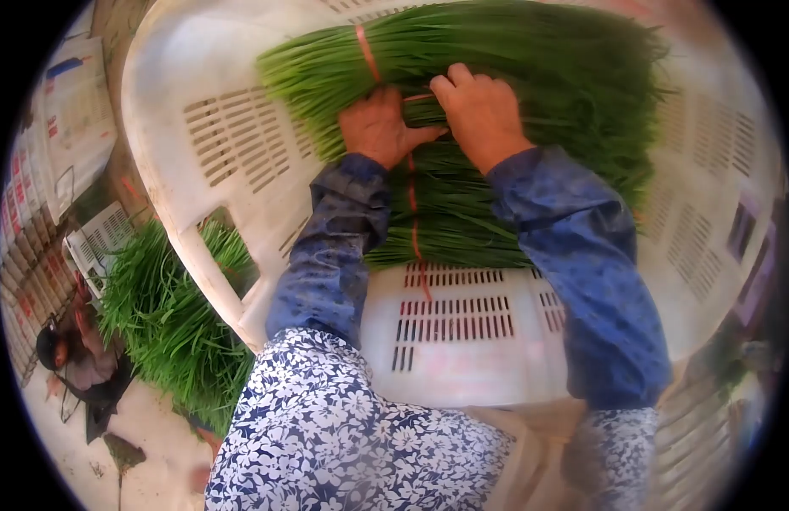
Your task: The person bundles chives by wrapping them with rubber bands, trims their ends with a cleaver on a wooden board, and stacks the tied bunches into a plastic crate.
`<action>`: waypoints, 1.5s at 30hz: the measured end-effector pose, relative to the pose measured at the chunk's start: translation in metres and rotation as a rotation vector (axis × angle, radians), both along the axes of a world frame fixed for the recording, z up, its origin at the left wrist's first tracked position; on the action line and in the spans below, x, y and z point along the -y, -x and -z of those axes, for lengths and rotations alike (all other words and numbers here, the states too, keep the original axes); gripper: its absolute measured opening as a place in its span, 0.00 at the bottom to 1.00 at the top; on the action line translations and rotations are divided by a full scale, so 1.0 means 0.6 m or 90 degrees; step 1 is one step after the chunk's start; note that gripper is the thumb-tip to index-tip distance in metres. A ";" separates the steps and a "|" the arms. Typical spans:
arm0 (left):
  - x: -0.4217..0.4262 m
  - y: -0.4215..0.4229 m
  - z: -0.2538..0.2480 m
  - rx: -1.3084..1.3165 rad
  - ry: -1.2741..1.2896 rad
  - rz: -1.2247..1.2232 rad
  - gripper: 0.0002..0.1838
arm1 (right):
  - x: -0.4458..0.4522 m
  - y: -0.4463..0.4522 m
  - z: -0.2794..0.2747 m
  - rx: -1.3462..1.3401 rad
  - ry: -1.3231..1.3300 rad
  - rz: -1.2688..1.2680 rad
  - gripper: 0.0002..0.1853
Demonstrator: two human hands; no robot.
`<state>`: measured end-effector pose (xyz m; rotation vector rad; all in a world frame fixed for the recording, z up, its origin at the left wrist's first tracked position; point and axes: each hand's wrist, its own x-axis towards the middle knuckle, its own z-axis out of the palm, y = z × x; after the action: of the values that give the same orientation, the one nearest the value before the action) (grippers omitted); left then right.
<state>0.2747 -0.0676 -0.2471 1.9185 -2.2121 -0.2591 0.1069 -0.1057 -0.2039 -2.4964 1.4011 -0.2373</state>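
Observation:
Long green bundles of garlic chives (565,77) lie in a large white plastic basket (275,247), with red string (414,204) tied across them. My left hand (375,128) is curled against the bundle near its paler ends. Its thumb stretches to the right, and its other fingertips are partly hidden among the stalks. Just to the right, my right hand (484,115) is closed with bent fingers, on a short length of string that spans between the two hands. The string's loose end hangs down over the basket's slotted wall.
Outside the basket at left is a heap of loose green stalks (169,307), with another person (83,358) beyond it. Several stacked printed crates or cartons (66,128) stand at the far left. More slatted white plastic (701,451) shows at lower right.

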 end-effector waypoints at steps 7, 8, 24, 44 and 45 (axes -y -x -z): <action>-0.001 0.003 -0.011 0.026 -0.041 -0.025 0.43 | 0.028 0.023 -0.036 0.011 0.105 -0.062 0.12; -0.003 0.000 -0.006 0.031 -0.040 -0.029 0.43 | 0.026 0.019 -0.043 0.016 0.106 -0.066 0.12; -0.019 0.017 0.000 0.020 0.045 -0.033 0.49 | 0.075 -0.103 0.026 0.150 0.069 -0.007 0.25; -0.006 0.017 -0.123 0.043 -0.133 0.034 0.44 | 0.085 0.037 0.036 0.332 -0.126 0.136 0.20; 0.006 0.019 -0.176 0.037 -0.315 -0.006 0.43 | 0.089 0.035 0.040 0.344 -0.158 0.153 0.19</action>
<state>0.2633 -0.0714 -0.1416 2.1896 -2.3356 -0.8269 0.0857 -0.1589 -0.2282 -1.8698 1.3845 -0.6818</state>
